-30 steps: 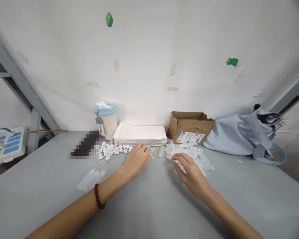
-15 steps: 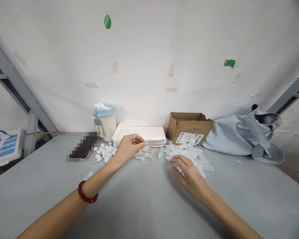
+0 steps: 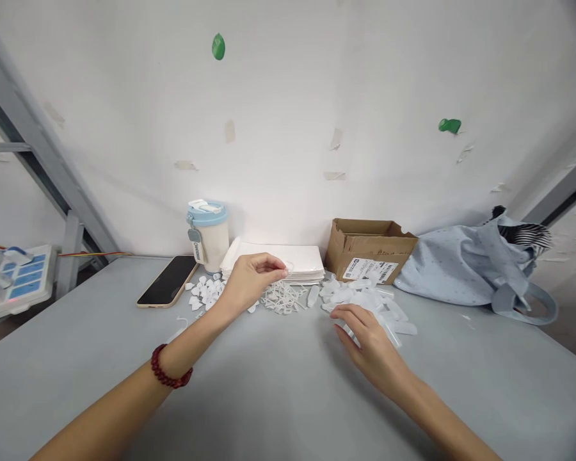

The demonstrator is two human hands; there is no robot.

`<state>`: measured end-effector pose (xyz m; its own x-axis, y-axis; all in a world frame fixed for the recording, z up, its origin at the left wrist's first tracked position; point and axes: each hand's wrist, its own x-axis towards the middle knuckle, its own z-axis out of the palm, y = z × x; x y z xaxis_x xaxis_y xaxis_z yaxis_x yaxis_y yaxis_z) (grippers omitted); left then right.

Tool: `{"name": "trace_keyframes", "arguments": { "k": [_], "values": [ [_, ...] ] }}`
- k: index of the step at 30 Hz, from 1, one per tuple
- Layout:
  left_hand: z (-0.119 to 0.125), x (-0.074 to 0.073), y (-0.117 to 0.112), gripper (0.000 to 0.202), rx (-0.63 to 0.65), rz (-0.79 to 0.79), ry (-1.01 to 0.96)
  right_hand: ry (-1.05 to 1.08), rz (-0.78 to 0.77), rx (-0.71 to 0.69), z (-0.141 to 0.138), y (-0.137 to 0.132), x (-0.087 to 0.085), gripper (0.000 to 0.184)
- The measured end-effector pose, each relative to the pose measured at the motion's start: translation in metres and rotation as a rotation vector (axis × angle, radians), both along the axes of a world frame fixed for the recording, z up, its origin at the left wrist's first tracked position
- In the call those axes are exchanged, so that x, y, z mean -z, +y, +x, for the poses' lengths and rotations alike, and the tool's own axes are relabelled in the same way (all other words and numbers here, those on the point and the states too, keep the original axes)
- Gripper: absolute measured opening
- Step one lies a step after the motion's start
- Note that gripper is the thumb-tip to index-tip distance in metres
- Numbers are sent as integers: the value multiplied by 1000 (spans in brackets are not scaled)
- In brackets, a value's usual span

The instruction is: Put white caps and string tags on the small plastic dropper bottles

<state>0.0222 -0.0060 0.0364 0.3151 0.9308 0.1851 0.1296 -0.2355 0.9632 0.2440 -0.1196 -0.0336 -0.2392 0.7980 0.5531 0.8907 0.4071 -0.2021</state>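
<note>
My left hand (image 3: pixel 249 282), with a red bead bracelet on its wrist, is raised a little above the grey table (image 3: pixel 278 397) and pinches a small thin white ring between thumb and fingertips. Below it lies a tangle of white rings (image 3: pixel 283 298) and a scatter of small white caps (image 3: pixel 206 291). My right hand (image 3: pixel 365 336) rests on the near edge of a pile of clear plastic tubes (image 3: pixel 369 301), its fingers curled over one of them.
A phone (image 3: pixel 168 289) lies at the left, beside a blue-lidded cup (image 3: pixel 208 234). A stack of white sheets (image 3: pixel 276 259), an open cardboard box (image 3: pixel 372 256) and a pale blue cloth bag (image 3: pixel 480 269) line the wall. A blue-and-white device (image 3: pixel 14 278) sits far left.
My left hand rose from the ring pile with a ring pinched in its fingers. My right hand stayed on the tube pile. The view shifted slightly.
</note>
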Motion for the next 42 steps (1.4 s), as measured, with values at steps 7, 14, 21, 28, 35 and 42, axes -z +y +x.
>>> {"name": "trace_keyframes", "arguments": {
  "k": [7, 14, 21, 28, 35, 42],
  "values": [
    [-14, 25, -23, 6, 55, 214, 193, -146, 125, -20, -4, 16, 1, 26],
    [-34, 67, -51, 16, 119, 680, 339, -502, -124, -3, -20, 68, -20, 40],
    [-35, 72, -62, 16, 150, 786, 343, -581, -171, -29, -28, 80, -14, 29],
    [-36, 74, -66, 16, 141, 806, 330, -551, -141, -63, -30, 74, -6, 26],
    [-36, 70, -67, 15, 88, 770, 299, -329, -102, -69, -26, 65, -14, 19],
    [-35, 56, -73, 15, -2, 745, 201, 502, -357, -170, -53, 8, -22, 10]
  ]
}}
